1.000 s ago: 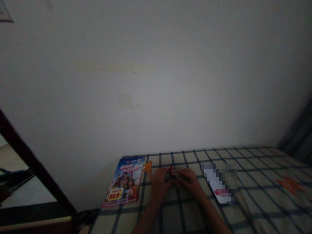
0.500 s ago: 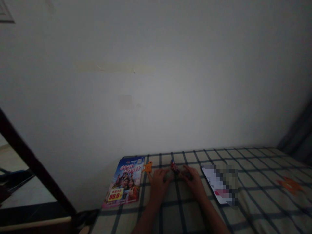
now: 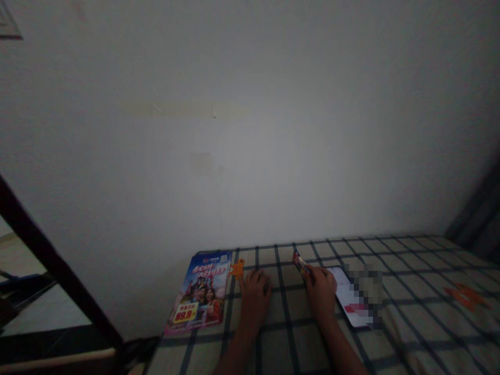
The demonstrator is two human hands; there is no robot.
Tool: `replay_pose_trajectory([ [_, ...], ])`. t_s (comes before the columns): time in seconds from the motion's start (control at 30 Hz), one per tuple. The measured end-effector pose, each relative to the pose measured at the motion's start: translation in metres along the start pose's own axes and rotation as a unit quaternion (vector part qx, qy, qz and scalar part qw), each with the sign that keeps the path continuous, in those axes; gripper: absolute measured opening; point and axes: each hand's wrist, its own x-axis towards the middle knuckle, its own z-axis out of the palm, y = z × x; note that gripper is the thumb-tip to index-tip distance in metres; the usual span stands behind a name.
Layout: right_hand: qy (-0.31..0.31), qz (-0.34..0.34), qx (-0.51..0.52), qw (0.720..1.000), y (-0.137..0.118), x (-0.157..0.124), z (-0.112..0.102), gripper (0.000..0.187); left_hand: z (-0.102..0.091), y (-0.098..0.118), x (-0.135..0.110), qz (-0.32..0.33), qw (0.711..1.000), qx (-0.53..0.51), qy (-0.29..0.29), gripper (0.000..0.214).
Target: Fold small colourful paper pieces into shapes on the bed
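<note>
My right hand [image 3: 321, 289] is closed on one end of a small, narrow red, white and dark blue packet [image 3: 299, 262], whose far end sticks out up and to the left of the fingers. Its exact kind is too small and dim to make out. On the checked cloth [image 3: 278, 323], my left hand [image 3: 255, 286] lies with its fingers bent loosely and its thumb apart, holding nothing that I can see. Just beyond its thumb is an orange cartoon figure [image 3: 236, 267]. Right beside my right hand lies a phone [image 3: 347, 299] with a lit screen, partly blurred out.
A stack of glossy blue and pink flyers [image 3: 203, 291] lies on the left of the cloth. Farther right is an orange star-like patch [image 3: 464, 296]. The bare wall [image 3: 281, 130] rises behind, and a dark slanted pole [image 3: 54, 260] stands at the left.
Both hands were close together around the small packet. My right hand has carried it to the right, toward the phone, and my left hand has let go, staying near its place.
</note>
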Motion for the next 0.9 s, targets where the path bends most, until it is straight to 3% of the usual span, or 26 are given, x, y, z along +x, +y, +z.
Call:
replay_pose_trajectory([
  [0.2, -0.016, -0.023, -0.008, 1.000, -0.002, 0.000, 0.001, 0.033, -0.012, 0.000, -0.001, -0.023, 0.995, 0.098, 0.021, 0.027],
  [0.37, -0.031, -0.040, 0.005, 0.999, -0.001, 0.001, 0.001, 0.031, -0.018, -0.002, -0.004, -0.095, 0.974, 0.196, 0.053, 0.036],
  [0.57, -0.034, -0.056, -0.013, 0.998, -0.003, 0.000, 0.000, 0.033, -0.013, -0.007, -0.003, -0.164, 0.959, 0.227, 0.050, 0.052],
  [0.9, -0.030, -0.055, -0.083, 0.995, -0.008, 0.000, -0.003, 0.034, -0.010, -0.009, -0.004, -0.152, 0.951, 0.264, 0.050, 0.050],
])
